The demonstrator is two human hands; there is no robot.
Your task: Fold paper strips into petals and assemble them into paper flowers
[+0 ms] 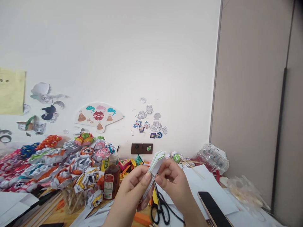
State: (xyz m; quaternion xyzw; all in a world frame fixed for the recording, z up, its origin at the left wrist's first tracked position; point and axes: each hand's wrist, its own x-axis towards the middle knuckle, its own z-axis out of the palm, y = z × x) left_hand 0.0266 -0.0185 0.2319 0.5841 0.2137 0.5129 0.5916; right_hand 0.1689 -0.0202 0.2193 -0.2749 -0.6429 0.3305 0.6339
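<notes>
A folded bundle of white paper (156, 164) with thin green edges stands tilted between my hands, its layers fanned at the top. My left hand (138, 186) is closed around its lower part, thumb pressed on the front. My right hand (174, 179) is pinched close against the bundle's middle, on its right side. Whatever sits between the right fingertips is too small to make out. Just below the hands lie black-handled scissors (160, 212) on the table, with a yellow strip (155, 196) beside them.
Colourful folded-paper flowers (71, 162) are heaped at the left, beside a brown bottle (111, 179). A phone (214, 208) and white paper sheets (201, 179) lie at the right, near plastic bags (246, 190). Behind are the wall and a socket (141, 148) with a plugged-in cable.
</notes>
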